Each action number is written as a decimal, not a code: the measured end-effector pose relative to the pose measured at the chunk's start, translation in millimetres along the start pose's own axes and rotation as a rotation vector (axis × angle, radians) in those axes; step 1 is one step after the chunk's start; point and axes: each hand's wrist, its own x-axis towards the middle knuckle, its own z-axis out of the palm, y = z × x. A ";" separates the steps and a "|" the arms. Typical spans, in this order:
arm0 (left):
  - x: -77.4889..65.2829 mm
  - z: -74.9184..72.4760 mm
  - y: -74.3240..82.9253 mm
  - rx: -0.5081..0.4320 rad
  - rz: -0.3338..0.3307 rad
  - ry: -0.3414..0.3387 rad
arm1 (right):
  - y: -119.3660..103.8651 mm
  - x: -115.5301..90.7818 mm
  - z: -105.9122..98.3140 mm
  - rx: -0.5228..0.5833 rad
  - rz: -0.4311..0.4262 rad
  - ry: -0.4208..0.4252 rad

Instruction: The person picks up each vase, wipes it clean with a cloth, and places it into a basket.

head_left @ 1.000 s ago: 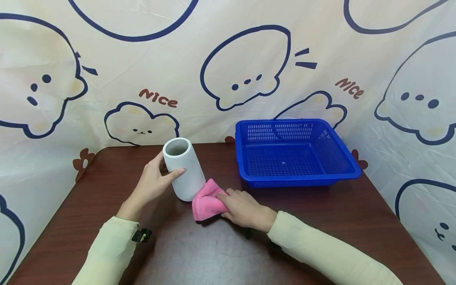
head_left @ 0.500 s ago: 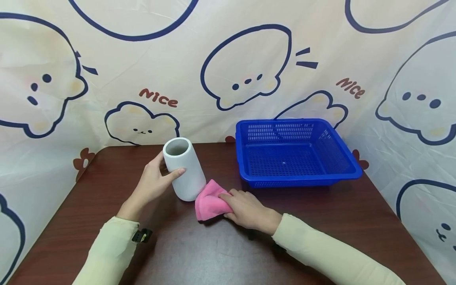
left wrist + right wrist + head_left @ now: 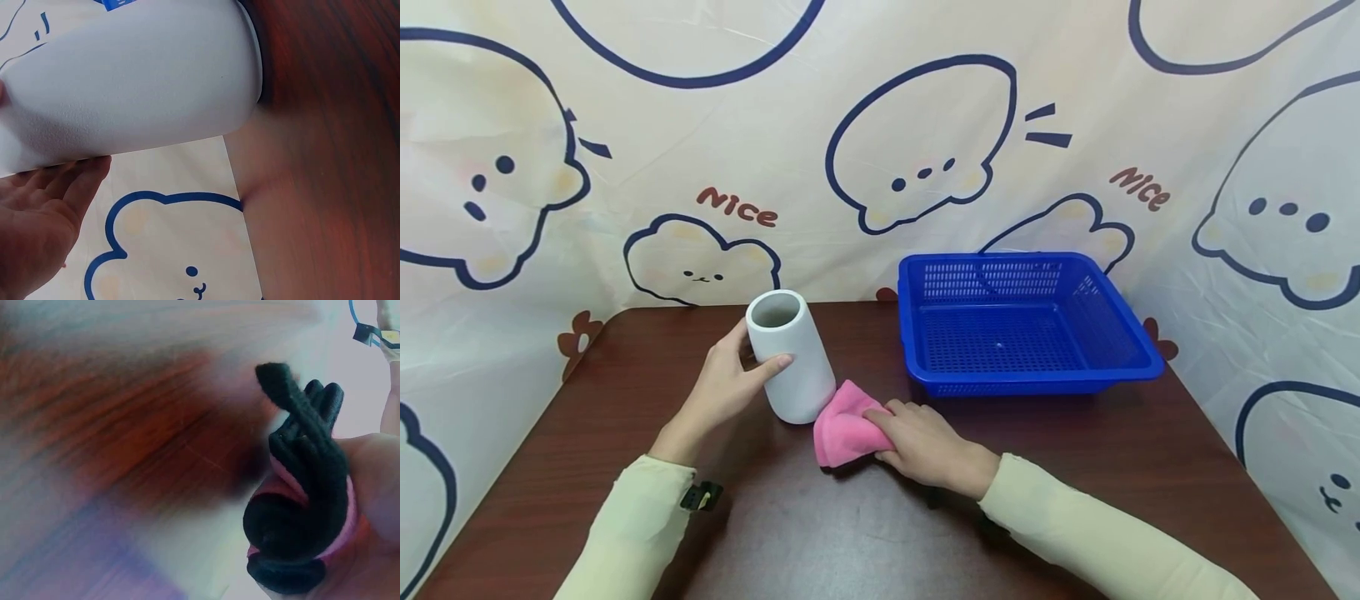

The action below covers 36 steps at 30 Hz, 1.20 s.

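Observation:
A white vase (image 3: 799,367) with a round open mouth stands at the table's left middle, its base at or very near the surface. My left hand (image 3: 718,387) holds it by the upper side, thumb across the front, other fingers behind. The left wrist view shows the smooth side of the vase (image 3: 144,81), with fingers (image 3: 87,187) along it. Beside the base, my right hand (image 3: 928,446) grips a bunched pink cloth (image 3: 842,433). The cloth's edge meets the lower right of the vase. In the right wrist view, the folded cloth (image 3: 328,500) shows a black other side.
A blue plastic basket (image 3: 917,333) with perforated walls sits at the back right of the dark brown wooden table (image 3: 820,533). A pale curtain (image 3: 850,275) with cartoon drawings borders the table behind and at both sides.
My right hand and the pink cloth have shifted slightly to the right. My left hand keeps its hold on the vase, and the head view has moved a little.

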 end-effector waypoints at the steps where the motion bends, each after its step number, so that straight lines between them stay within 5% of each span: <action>1: 0.2 0.0 0.1 -0.001 -0.001 0.000 | -0.2 -0.6 -1.1 -0.001 0.001 0.004; 36: -0.7 -0.4 -0.5 -0.006 -0.003 -0.005 | -10.3 -10.0 -37.3 -0.004 -0.033 0.120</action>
